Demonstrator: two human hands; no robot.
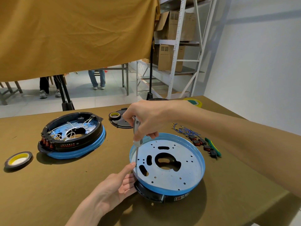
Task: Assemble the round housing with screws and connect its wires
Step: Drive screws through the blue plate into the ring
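1. The round housing (169, 163) being worked on sits lower centre-right of the frame on the olive worktop (68, 181): a blue rim around a silvery perforated plate, with a black base showing beneath its near edge.
2. The right hand (146, 119) comes in from the right edge, its fingers clamped around the grey handle of a screwdriver (137, 136). The tool stands nearly upright, its thin shaft running down to the plate just inside the housing's left rim.
3. The left hand (118, 185) rises from the bottom of the frame, palm against the housing's left side. Its fingers are relaxed and mostly straight, the forefinger (130, 167) stretched up to the rim beside the screwdriver's tip.
4. A second housing (71, 136), black ring over blue, lies at left centre with white wires (70, 132) looped inside.
5. A bundle of blue wires (185, 130) with small black and red switches (202, 144) lies right of the first housing.
6. A tape roll (18, 160) rests at far left, another tape roll (114, 115) sits on a black cover plate (120, 123) behind the hands.
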